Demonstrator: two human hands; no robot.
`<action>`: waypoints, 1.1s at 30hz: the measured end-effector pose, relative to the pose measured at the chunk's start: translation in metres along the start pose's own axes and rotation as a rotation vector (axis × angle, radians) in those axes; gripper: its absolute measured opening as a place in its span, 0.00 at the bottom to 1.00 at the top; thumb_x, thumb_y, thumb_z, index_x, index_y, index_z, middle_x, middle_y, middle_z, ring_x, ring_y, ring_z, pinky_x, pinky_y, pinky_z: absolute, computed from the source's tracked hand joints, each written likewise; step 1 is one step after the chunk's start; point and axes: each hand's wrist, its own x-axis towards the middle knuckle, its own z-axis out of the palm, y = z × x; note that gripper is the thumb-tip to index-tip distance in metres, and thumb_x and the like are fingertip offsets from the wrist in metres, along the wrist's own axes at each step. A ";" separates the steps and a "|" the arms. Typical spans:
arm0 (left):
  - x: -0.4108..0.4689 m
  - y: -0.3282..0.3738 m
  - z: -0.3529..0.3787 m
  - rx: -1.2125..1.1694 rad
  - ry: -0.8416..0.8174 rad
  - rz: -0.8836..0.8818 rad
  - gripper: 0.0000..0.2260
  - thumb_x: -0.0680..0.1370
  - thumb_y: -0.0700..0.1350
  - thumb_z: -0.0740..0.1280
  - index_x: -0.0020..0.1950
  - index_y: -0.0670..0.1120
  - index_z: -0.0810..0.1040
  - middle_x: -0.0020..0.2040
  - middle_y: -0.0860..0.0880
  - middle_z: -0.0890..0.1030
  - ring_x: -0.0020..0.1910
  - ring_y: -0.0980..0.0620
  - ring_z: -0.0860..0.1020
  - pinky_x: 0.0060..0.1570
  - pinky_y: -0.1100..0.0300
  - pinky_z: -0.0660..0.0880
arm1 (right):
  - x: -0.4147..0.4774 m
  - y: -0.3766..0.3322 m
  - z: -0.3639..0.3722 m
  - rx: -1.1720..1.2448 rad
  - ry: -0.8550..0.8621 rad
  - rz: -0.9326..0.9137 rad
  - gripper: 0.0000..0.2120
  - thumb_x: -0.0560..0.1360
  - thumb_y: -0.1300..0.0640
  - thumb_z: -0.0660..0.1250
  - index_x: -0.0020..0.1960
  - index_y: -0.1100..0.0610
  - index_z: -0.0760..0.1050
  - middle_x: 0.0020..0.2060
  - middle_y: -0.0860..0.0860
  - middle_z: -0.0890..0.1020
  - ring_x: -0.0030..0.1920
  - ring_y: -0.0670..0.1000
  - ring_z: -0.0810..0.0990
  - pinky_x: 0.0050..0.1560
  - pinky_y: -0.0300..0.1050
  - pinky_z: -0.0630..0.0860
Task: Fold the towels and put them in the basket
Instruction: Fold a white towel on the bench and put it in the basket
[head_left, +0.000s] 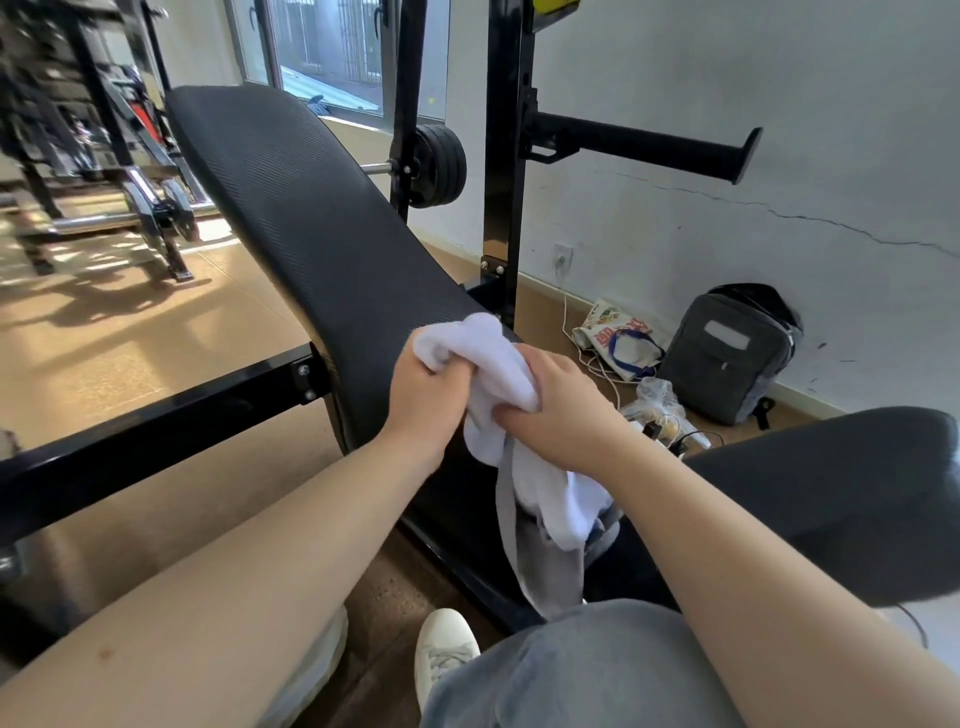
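A white towel (488, 364) is bunched between both of my hands above the lower end of a black padded bench (311, 218). My left hand (426, 400) grips the towel's upper bunch. My right hand (561, 410) grips it just to the right, fingers curled into the cloth. The rest of the towel hangs down below my right hand, white and grey (545, 519), toward the bench frame. No basket is in view.
A second black pad (841, 493) lies at the right. A black rack upright (506, 156) with a weight plate (439, 166) stands behind. On the floor by the wall lie a grey bag (727, 358), a printed pouch (618, 338) and cables. My white shoe (441, 654) is below.
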 end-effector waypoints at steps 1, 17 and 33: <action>0.004 0.006 -0.002 -0.038 0.029 -0.012 0.11 0.76 0.47 0.63 0.54 0.50 0.82 0.46 0.51 0.84 0.53 0.48 0.83 0.50 0.48 0.81 | 0.002 0.001 0.001 -0.039 -0.025 0.028 0.24 0.69 0.42 0.64 0.66 0.36 0.68 0.62 0.47 0.74 0.62 0.57 0.75 0.62 0.65 0.73; 0.035 -0.006 -0.028 0.191 -0.011 -0.073 0.17 0.80 0.52 0.66 0.66 0.50 0.70 0.57 0.44 0.82 0.53 0.43 0.83 0.51 0.40 0.82 | 0.080 -0.035 -0.021 0.477 0.337 0.023 0.17 0.74 0.56 0.68 0.61 0.45 0.73 0.45 0.40 0.80 0.44 0.42 0.79 0.37 0.38 0.73; 0.050 -0.051 -0.057 1.109 0.033 0.448 0.36 0.70 0.52 0.75 0.75 0.51 0.66 0.74 0.42 0.61 0.67 0.34 0.65 0.57 0.41 0.73 | 0.119 -0.005 0.067 0.389 0.029 0.050 0.29 0.74 0.55 0.63 0.73 0.43 0.65 0.52 0.46 0.77 0.47 0.43 0.77 0.35 0.38 0.70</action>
